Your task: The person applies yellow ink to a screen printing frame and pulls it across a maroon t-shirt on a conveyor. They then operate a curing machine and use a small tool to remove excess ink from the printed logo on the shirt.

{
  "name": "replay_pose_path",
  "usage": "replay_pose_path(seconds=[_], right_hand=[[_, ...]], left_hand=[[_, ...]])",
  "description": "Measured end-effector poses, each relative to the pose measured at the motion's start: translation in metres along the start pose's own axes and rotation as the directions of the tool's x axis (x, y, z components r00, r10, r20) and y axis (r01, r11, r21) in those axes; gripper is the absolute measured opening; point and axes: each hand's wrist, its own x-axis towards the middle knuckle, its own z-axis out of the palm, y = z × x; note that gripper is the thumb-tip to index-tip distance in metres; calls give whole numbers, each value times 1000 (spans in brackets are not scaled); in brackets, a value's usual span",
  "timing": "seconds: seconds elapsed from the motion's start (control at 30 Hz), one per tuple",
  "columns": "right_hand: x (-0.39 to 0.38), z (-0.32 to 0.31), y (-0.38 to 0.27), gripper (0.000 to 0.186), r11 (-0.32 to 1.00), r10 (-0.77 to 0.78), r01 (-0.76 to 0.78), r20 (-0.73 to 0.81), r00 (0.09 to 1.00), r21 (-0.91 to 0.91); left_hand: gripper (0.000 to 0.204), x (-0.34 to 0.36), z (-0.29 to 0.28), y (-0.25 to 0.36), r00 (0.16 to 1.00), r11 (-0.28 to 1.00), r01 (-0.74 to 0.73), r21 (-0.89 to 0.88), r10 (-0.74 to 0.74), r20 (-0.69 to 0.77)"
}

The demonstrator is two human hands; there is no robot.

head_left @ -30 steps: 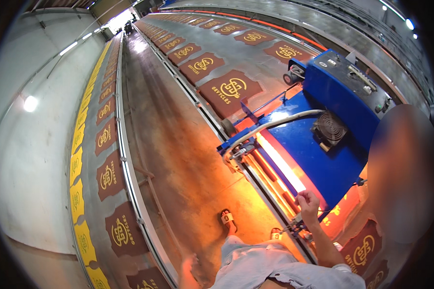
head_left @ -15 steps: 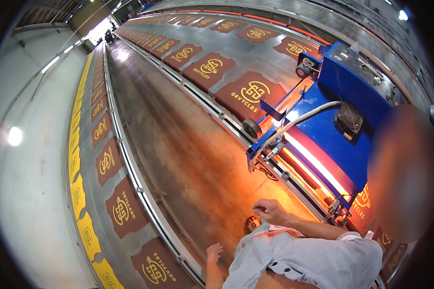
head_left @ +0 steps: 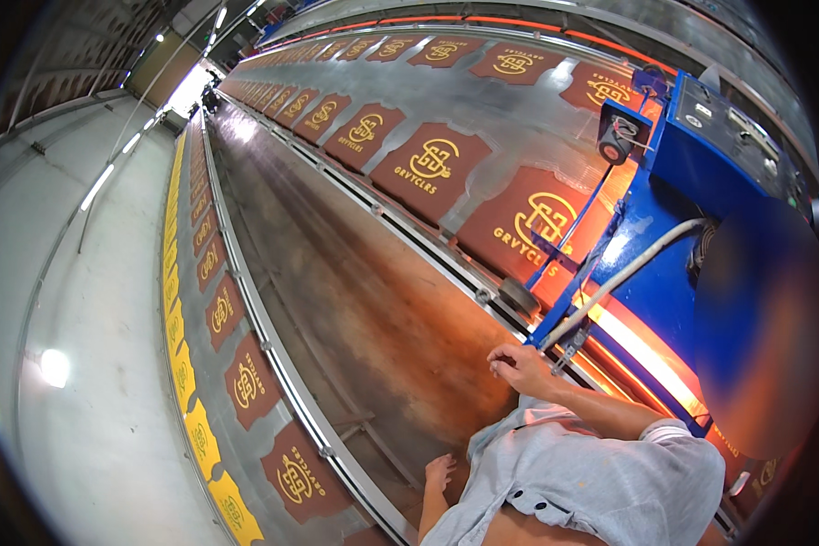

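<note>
My right hand [head_left: 517,366] is held in front of my body with its fingers loosely curled and slightly apart, nothing seen in them. It is nearest to the front corner of a blue wheeled heater [head_left: 653,305] with glowing orange bars. My left hand [head_left: 439,472] hangs low with bent, parted fingers and holds nothing visible, close to the rail of the left table. The heater straddles the right table, its front arm and small wheel [head_left: 520,298] reaching over a maroon shirt panel [head_left: 493,238] with a yellow print. A blurred patch hides part of the heater.
Rows of printed maroon panels [head_left: 432,168] lie along the right table. The left table carries more maroon panels [head_left: 250,380] and a row of yellow ones [head_left: 201,439]. Metal rails [head_left: 378,211] edge both sides of the aisle floor [head_left: 364,291]. A white wall [head_left: 100,318] stands at left.
The view has turned, and the heater sits further right in it. The heater's front arm now reaches further over the nearest maroon panel. My hands keep much the same pose.
</note>
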Motion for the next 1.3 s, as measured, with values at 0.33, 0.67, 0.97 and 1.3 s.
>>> replay_pose_path(seconds=[0.33,0.67,0.97,1.3], right_hand=[[100,-57,-24,13,998,21,11,-445,895,69],[33,-41,-18,9,975,215,-37,-892,398,218],[40,50,-39,8,981,192,-65,-974,121,185],[48,49,-47,11,962,24,-270,-984,179,-26]], left_hand=[[46,54,-37,144,989,965,56,255,-88,115],[17,199,-8,385,901,737,-383,557,166,400],[12,225,37,527,805,640,-554,532,250,538],[23,236,3,444,893,766,-199,611,-115,436]])
